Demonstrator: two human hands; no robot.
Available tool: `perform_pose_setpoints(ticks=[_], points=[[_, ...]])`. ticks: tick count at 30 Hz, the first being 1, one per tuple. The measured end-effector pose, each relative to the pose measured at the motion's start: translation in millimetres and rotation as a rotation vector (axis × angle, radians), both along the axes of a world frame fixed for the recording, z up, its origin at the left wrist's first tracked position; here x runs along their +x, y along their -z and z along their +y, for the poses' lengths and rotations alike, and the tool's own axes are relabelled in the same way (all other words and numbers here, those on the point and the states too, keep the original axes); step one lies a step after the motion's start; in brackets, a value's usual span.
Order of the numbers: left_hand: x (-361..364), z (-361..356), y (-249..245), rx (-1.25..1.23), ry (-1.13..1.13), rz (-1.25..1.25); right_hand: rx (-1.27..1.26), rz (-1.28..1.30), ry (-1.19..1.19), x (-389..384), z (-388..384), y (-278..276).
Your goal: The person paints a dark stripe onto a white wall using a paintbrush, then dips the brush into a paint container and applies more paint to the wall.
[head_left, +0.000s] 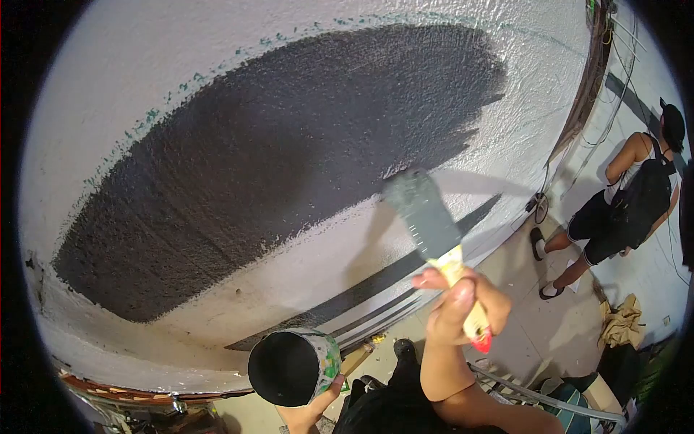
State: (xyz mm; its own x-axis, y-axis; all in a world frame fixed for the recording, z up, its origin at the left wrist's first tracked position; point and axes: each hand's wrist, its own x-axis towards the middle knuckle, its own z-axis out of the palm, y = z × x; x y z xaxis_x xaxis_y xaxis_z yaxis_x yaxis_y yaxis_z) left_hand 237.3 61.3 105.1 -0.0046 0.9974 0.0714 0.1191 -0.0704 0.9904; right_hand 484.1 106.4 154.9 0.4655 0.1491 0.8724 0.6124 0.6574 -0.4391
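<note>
My right hand (466,304) is closed around the yellow, red-tipped handle of a wide paintbrush (425,215). Dark grey paint coats the brush, and its bristle end overlaps the lower edge of a large dark grey painted patch (275,152) on the white wall (166,43). Low in the view, my left hand (314,412) grips a paint bucket (329,354) from below and the side. Dark paint shows inside it, and green smears mark its outer side.
Thinner grey stripes (354,293) run along the wall below the patch. At the right stands a person (643,195) with a black backpack. Crumpled brown paper (623,322) lies on the tiled floor (520,311), near a metal rail (557,401). Cables hang at the upper right.
</note>
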Motion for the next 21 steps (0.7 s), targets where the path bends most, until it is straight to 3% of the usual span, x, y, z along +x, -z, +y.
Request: perform_pose_setpoints(ticks=[1, 5, 11, 13, 14, 15, 17, 18, 19, 21], points=[[-2.3, 0.0, -0.4, -0.013, 0.012, 0.023, 0.165, 0.163, 0.017, -4.4, 8.5, 0.6], [-0.8, 0.6, -9.8, -0.049, 0.037, 0.05, 0.099, 0.163, 0.083, 2.7, 7.5, -6.4], [-3.6, 0.6, 1.0, -0.056, 0.023, 0.007, -0.064, -0.116, -0.104, -20.5, -9.8, -0.6], [-6.3, 0.8, -11.1, -0.109, 0.072, 0.137, -0.235, -0.257, -0.206, -20.5, -17.6, -17.6], [-7.5, 1.9, -15.3, -0.133, 0.097, 0.2, -0.111, -0.21, -0.195, -24.9, -11.1, -10.1], [-6.0, 1.7, -11.1, -0.122, 0.043, 0.077, 0.012, -0.163, -0.184, -28.9, -4.6, -3.0], [0.4, 0.6, -1.0, -0.1, -0.066, -0.173, -0.109, -0.159, -0.124, -16.2, -11.3, -7.0], [-0.3, 0.8, -2.5, -0.108, -0.058, -0.127, 0.097, -0.014, -0.088, -17.5, 3.7, 5.1], [-1.8, 1.7, -6.4, -0.117, -0.05, -0.081, 0.008, -0.012, -0.058, -7.2, -1.8, 1.0], [0.0, 2.1, -9.5, -0.13, -0.05, -0.035, 0.171, 0.185, 0.003, -2.4, 9.4, -5.5]])
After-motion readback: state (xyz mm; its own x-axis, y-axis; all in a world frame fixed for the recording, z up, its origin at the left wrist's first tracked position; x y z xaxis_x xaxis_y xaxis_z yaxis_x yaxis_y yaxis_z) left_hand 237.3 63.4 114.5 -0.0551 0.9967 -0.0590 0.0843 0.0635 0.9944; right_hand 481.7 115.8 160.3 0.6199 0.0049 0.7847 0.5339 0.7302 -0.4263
